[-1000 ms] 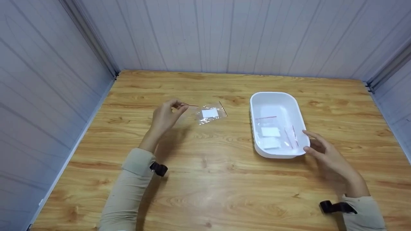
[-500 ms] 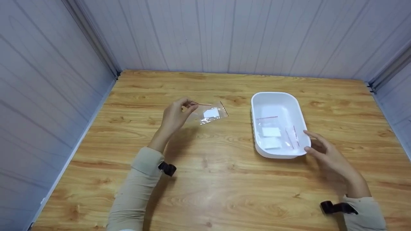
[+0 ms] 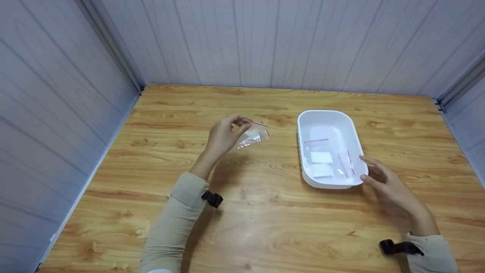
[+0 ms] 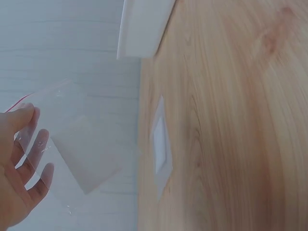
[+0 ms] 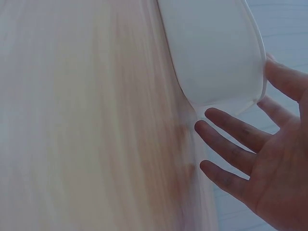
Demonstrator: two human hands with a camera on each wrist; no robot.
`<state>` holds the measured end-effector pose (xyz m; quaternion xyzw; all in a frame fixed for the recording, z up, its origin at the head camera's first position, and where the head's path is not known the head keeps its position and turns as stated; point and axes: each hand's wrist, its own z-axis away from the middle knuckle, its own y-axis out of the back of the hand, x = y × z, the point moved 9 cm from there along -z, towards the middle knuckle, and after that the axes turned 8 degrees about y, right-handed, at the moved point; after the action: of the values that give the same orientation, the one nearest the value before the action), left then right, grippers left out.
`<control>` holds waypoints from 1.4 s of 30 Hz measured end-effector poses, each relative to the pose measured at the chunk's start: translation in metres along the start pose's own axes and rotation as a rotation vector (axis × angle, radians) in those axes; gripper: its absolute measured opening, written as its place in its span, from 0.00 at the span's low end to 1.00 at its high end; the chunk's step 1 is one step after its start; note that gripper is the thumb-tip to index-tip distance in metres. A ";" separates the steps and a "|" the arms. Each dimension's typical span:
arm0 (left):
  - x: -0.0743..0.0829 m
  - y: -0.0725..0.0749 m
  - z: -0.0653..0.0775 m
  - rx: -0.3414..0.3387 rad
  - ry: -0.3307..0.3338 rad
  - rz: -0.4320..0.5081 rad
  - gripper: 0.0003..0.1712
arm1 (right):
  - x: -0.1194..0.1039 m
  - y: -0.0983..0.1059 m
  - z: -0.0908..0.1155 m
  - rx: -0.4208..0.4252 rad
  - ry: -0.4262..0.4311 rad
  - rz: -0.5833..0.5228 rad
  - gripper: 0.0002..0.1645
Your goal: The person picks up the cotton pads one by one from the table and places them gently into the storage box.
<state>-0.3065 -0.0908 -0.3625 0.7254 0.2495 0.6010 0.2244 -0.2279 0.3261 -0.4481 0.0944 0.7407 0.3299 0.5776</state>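
Observation:
My left hand (image 3: 223, 134) pinches the red-striped top edge of a clear zip bag (image 4: 53, 115) between thumb and fingers. The bag hangs in the air with a pale square piece inside. Beneath it in the head view, a second zip bag (image 3: 261, 135) with a white piece lies on the table, partly covered by the held one. My right hand (image 3: 392, 185) touches the near right corner of a white plastic basket (image 3: 307, 127) with thumb and index finger, its other fingers spread apart below the rim in the right wrist view.
Inside the basket lie several clear zip bags (image 3: 321, 157) with red seal lines and white pieces. The wooden table (image 3: 265, 227) is bounded by a pale panelled wall (image 3: 257, 41) at the back and by walls on both sides.
My left hand has moved right with the held zip bag, which now overlaps the bag on the table. The right hand stays at the basket's corner.

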 end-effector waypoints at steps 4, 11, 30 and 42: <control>0.010 -0.004 0.001 0.001 -0.024 -0.024 0.10 | 0.000 -0.001 -0.001 -0.001 0.002 -0.011 0.35; 0.026 -0.010 0.002 0.002 -0.057 -0.041 0.10 | 0.000 0.000 -0.002 0.014 0.032 -0.071 0.34; 0.058 -0.027 -0.005 0.011 -0.093 -0.074 0.12 | 0.000 -0.001 -0.001 0.023 0.051 -0.067 0.34; 0.081 -0.045 -0.005 0.045 -0.163 0.036 0.09 | 0.001 -0.001 -0.001 0.013 0.050 -0.077 0.34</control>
<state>-0.3033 -0.0044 -0.3282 0.7811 0.2309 0.5382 0.2168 -0.2288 0.3252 -0.4493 0.0611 0.7602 0.3047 0.5705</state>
